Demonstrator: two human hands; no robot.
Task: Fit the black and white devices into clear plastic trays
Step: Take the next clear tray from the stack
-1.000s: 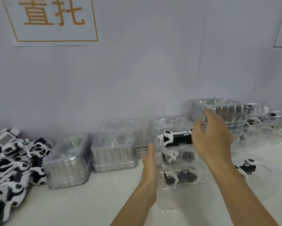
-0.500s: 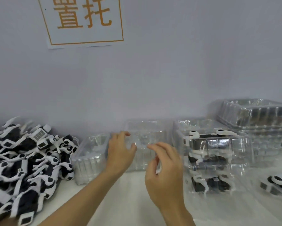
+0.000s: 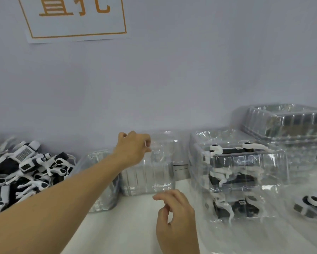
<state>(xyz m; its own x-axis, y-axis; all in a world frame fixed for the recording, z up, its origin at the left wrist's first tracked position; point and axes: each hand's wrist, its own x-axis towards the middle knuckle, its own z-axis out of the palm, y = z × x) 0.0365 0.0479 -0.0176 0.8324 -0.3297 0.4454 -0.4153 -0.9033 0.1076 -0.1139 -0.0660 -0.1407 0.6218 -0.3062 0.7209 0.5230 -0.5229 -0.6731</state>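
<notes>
- Lining the wall, we keep empty tray stacks (image 3: 148, 173) central, filled trays (image 3: 240, 173) right, loose devices (image 3: 25, 169) heaped left, within reach.
- Our left hand (image 3: 134, 147) pinches the top tray's rim, peeling one off; before, it lay spread there.
- Our right hand (image 3: 176, 220) hangs loosely curled, empty, now lower.

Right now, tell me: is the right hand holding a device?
No, the right hand hovers over the white table, fingers loosely curled around nothing.

Pale wall (image 3: 190, 70) bears orange-lettered sign (image 3: 75, 17) above white table (image 3: 128, 226).
</notes>
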